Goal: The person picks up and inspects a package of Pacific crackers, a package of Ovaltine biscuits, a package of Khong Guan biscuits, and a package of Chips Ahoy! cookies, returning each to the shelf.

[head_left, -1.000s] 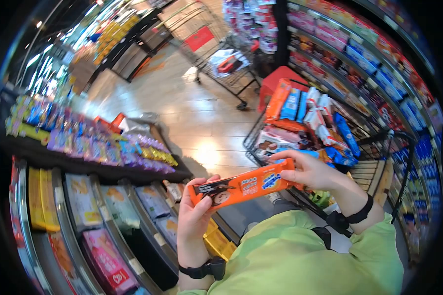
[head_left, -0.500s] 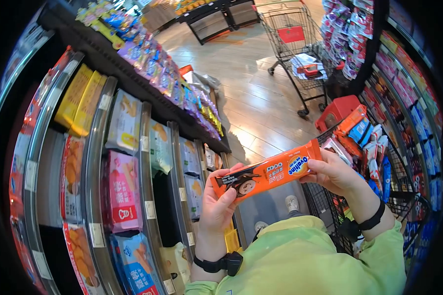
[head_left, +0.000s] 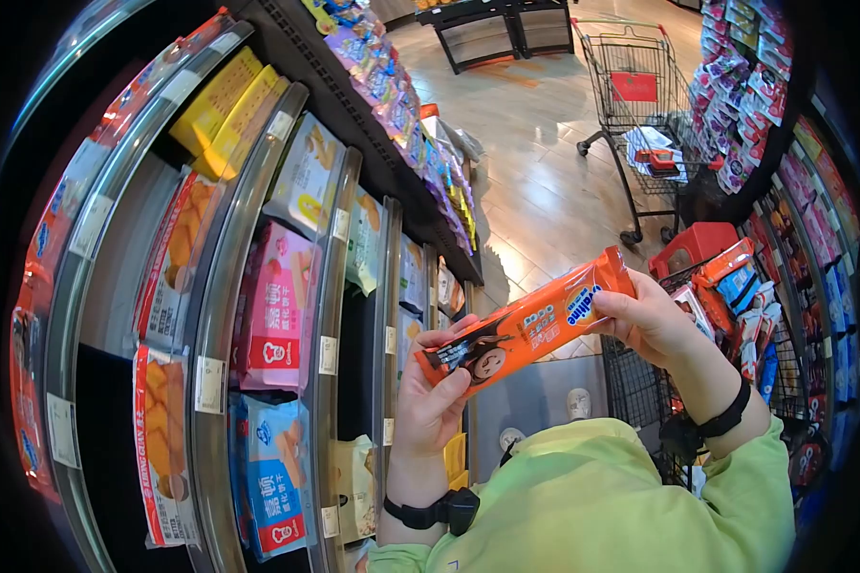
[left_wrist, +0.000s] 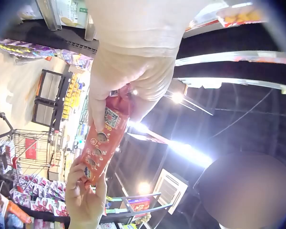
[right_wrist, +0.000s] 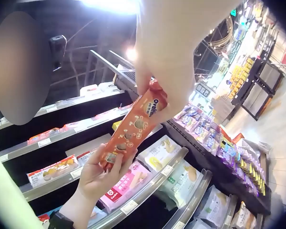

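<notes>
A long orange Ovaltine packet (head_left: 530,329) is stretched between both hands in front of the green shirt. My left hand (head_left: 428,406) grips its darker end, thumb on the printed front. At the end with the Ovaltine lettering, my right hand (head_left: 652,320) pinches it, thumb on top and fingers beneath. The packet tilts up toward the right in the head view. Its other face, with a square code and round pictures, shows in the left wrist view (left_wrist: 102,143), fingers of both hands wrapped over its ends.
Shelves of packaged snacks stand at left, holding a pink packet (head_left: 279,310) and a blue packet (head_left: 272,468). At right is a black wire cart (head_left: 631,382) loaded with snack packets. Another shopping cart (head_left: 631,86) stands farther off on the wooden floor (head_left: 535,162).
The view has swung left toward the shelves, so the floor and carts appear farther right. Both hands keep hold of the orange packet, which now tilts up more steeply at its right end.
</notes>
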A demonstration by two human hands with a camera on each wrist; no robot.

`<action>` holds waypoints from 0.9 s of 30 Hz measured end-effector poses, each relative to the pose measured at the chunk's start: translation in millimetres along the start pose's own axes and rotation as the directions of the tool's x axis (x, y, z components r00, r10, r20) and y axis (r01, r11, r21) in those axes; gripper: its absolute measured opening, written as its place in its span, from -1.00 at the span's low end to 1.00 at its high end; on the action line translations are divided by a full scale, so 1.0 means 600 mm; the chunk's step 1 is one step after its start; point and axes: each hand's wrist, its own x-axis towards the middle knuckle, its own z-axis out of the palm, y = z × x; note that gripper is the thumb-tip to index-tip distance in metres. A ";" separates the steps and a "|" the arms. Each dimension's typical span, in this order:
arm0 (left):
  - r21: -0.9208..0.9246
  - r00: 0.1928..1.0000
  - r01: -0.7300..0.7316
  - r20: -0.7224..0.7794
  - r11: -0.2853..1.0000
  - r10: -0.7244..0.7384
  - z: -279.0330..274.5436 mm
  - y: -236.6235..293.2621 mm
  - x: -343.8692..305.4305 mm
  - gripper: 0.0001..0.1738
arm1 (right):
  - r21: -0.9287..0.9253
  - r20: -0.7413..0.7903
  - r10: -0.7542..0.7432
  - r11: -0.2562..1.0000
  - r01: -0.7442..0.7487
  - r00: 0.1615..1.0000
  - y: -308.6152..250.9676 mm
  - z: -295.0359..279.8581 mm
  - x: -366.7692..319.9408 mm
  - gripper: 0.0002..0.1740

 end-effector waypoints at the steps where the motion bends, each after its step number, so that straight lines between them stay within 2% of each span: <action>1: 0.003 1.000 -0.011 -0.013 1.000 0.011 -0.005 0.004 -0.005 -0.50 | -0.002 0.010 -0.006 1.000 0.006 1.000 0.002 0.007 0.004 -0.47; 9: -0.014 0.999 -0.039 -0.004 0.999 0.039 -0.056 0.038 -0.048 -0.53 | -0.066 0.068 -0.053 0.996 0.057 0.996 0.012 0.070 0.035 -0.50; 11: 0.291 0.997 0.070 0.001 0.954 -0.073 -0.080 0.054 -0.055 -0.51 | -0.236 0.099 -0.124 0.961 0.144 0.987 0.004 0.097 0.044 -0.49; 12: 0.397 0.992 0.125 -0.024 0.909 -0.125 -0.082 0.063 -0.063 -0.39 | -0.277 0.084 -0.185 0.940 0.201 0.979 -0.002 0.127 0.044 -0.45; 13: 0.398 0.994 0.110 -0.025 0.911 -0.109 -0.078 0.072 -0.068 -0.39 | -0.249 0.176 -0.175 0.944 0.216 0.969 -0.005 0.153 0.047 -0.44; 15: 0.652 0.991 -0.056 0.130 0.756 -0.039 -0.070 0.083 -0.073 -0.26 | -0.411 0.317 -0.091 0.884 0.223 0.944 -0.006 0.200 0.051 -0.44; 16: 0.649 0.989 -0.080 0.145 0.757 -0.019 -0.073 0.078 -0.079 -0.10 | -0.416 0.375 -0.119 0.865 0.282 0.919 0.004 0.223 0.052 -0.48; 17: 0.626 0.992 -0.057 0.124 0.778 -0.027 -0.056 0.086 -0.084 -0.18 | -0.529 0.420 -0.144 0.763 0.370 0.896 0.013 0.244 0.054 -0.48; 19: 0.648 0.983 -0.128 0.181 0.751 0.011 -0.060 0.100 -0.095 -0.33 | -0.595 0.561 -0.265 0.529 0.605 0.784 0.038 0.275 0.061 -0.43; 21: 0.675 0.978 -0.206 0.144 0.708 0.148 -0.061 0.116 -0.110 -0.49 | -0.596 0.566 -0.171 0.590 0.544 0.807 0.030 0.304 0.057 -0.34; 22: 0.656 0.962 -0.271 0.157 0.704 0.225 -0.070 0.119 -0.117 -0.52 | -0.524 0.613 -0.223 0.604 0.601 0.758 0.051 0.294 0.070 -0.25; 23: 0.568 0.976 -0.210 0.070 0.796 0.208 -0.084 0.115 -0.124 -0.54 | -0.508 0.633 -0.251 0.579 0.638 0.732 0.056 0.293 0.075 -0.18; 25: 0.763 0.879 -0.452 0.294 0.462 0.375 -0.113 0.132 -0.125 -0.51 | -0.593 0.631 -0.231 0.472 0.652 0.741 0.049 0.295 0.078 -0.15; 26: 0.774 0.860 -0.470 0.293 0.425 0.419 -0.108 0.148 -0.131 -0.51 | -0.576 0.678 -0.251 0.402 0.712 0.691 0.048 0.294 0.089 -0.12; 27: 0.725 0.871 -0.435 0.188 0.534 0.455 -0.089 0.160 -0.142 -0.49 | -0.544 0.719 -0.248 0.382 0.747 0.650 0.049 0.294 0.094 -0.12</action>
